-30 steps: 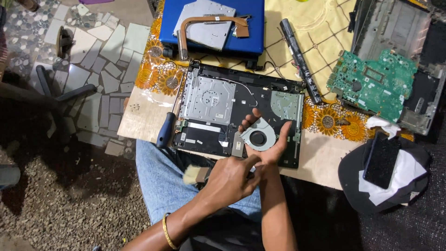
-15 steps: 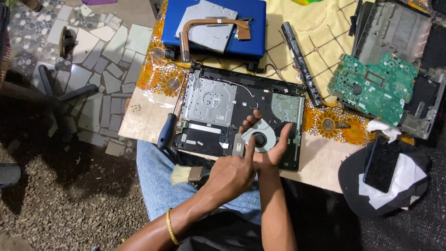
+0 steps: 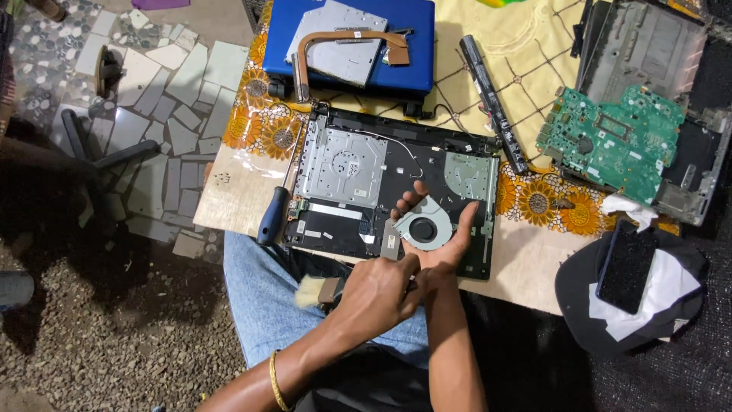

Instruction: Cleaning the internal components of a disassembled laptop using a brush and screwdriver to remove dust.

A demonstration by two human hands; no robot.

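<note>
My right hand (image 3: 442, 248) lies palm up over the lower right of an opened black laptop base (image 3: 343, 168) and holds a small round cooling fan (image 3: 427, 230) between fingers and thumb. My left hand (image 3: 374, 294), with a gold bangle on its wrist, is closed around the handle of a small paintbrush (image 3: 311, 291). The brush's pale bristles point left over my jeans. The left index finger reaches toward the fan's lower edge.
A black-handled screwdriver (image 3: 273, 217) lies left of the base. Behind it, a blue lid (image 3: 423, 46) carries a grey drive (image 3: 343, 38) and a copper heat pipe (image 3: 305, 53). A long battery (image 3: 492, 103), a green circuit board (image 3: 610, 141) and a black phone (image 3: 627, 267) lie to the right.
Hardly anything differs. Both hands keep their hold on the fan and the brush, and the view has drifted only slightly.
</note>
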